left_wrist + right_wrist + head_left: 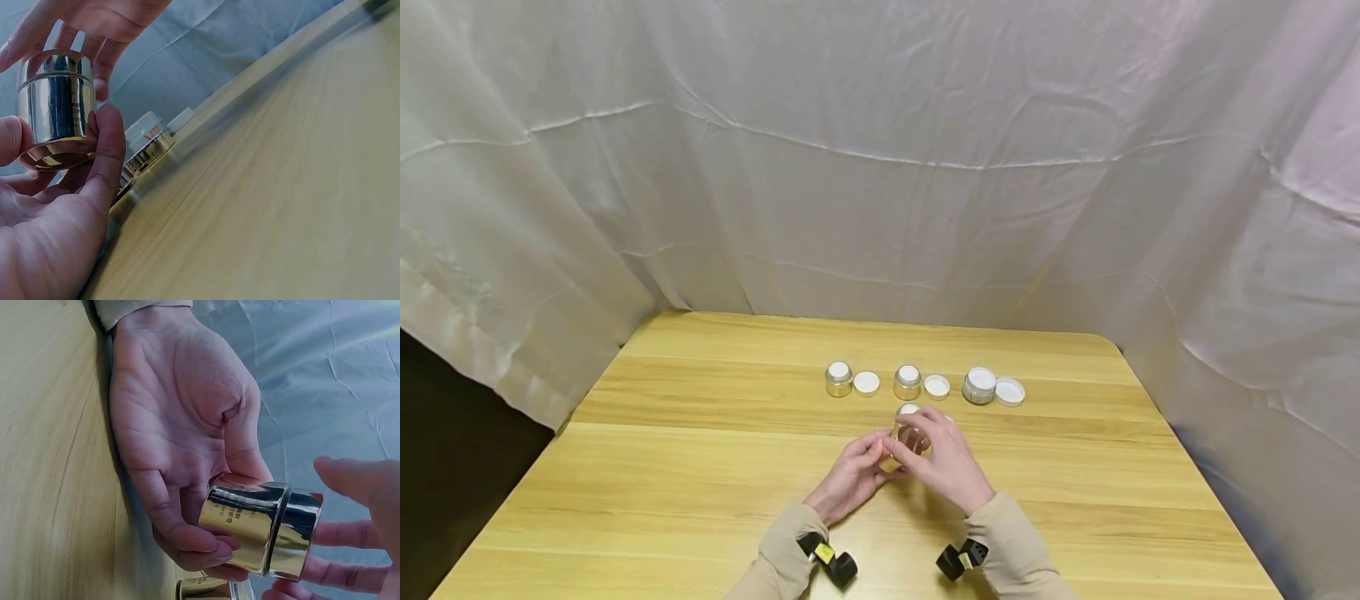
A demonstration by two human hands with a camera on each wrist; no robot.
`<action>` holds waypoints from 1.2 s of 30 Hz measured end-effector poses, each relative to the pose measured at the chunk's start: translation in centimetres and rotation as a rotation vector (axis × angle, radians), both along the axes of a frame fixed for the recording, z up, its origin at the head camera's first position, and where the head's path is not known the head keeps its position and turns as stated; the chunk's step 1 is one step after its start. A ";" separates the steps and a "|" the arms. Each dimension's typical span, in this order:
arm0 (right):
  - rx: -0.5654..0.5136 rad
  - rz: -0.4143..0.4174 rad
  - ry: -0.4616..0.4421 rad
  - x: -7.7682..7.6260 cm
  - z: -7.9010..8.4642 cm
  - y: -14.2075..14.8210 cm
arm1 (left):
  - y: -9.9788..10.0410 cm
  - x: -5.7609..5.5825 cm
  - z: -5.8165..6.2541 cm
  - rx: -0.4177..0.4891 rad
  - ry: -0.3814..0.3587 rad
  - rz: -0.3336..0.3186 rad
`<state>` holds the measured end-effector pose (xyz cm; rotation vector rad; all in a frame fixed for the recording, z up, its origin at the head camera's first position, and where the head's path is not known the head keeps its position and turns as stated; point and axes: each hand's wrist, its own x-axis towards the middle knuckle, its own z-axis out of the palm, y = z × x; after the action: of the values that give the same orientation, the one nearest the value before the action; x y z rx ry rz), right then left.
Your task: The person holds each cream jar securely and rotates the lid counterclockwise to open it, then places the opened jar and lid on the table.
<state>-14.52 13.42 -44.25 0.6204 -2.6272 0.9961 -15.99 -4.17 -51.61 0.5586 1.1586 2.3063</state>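
A shiny gold cosmetic jar (240,519) with its lid (297,534) on is raised above the table. My left hand (850,479) grips the jar's lower body between thumb and fingers, as the left wrist view shows. Around the lid end is my right hand (947,458), its fingers spread and loosely bent. In the right wrist view its thumb stands off the lid, and its fingertips reach the lid's far side; whether they touch it, I cannot tell. Just beyond the hands, another jar (908,409) with a white top is partly hidden.
Farther back on the wooden table (700,467) stand a left gold jar (838,383), a middle gold jar (907,386) and a wider silvery jar (979,388). Upturned white-lined lids (867,384) lie beside them. Pale curtains (880,217) surround the table's back and sides.
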 end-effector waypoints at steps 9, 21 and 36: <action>0.032 0.079 0.017 -0.1 0.3 0.1 | 0.1 -0.1 0.1 -0.039 -0.027 0.012; 0.053 0.006 0.005 0.0 -0.2 0.2 | 0.0 0.0 0.1 -0.035 -0.014 0.002; 0.049 0.081 -0.033 0.0 0.1 0.3 | 0.0 0.0 0.2 -0.049 -0.016 0.012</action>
<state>-14.48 13.70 -44.13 0.7329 -2.6819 0.9747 -15.99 -4.14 -51.37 0.5157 1.2109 2.2822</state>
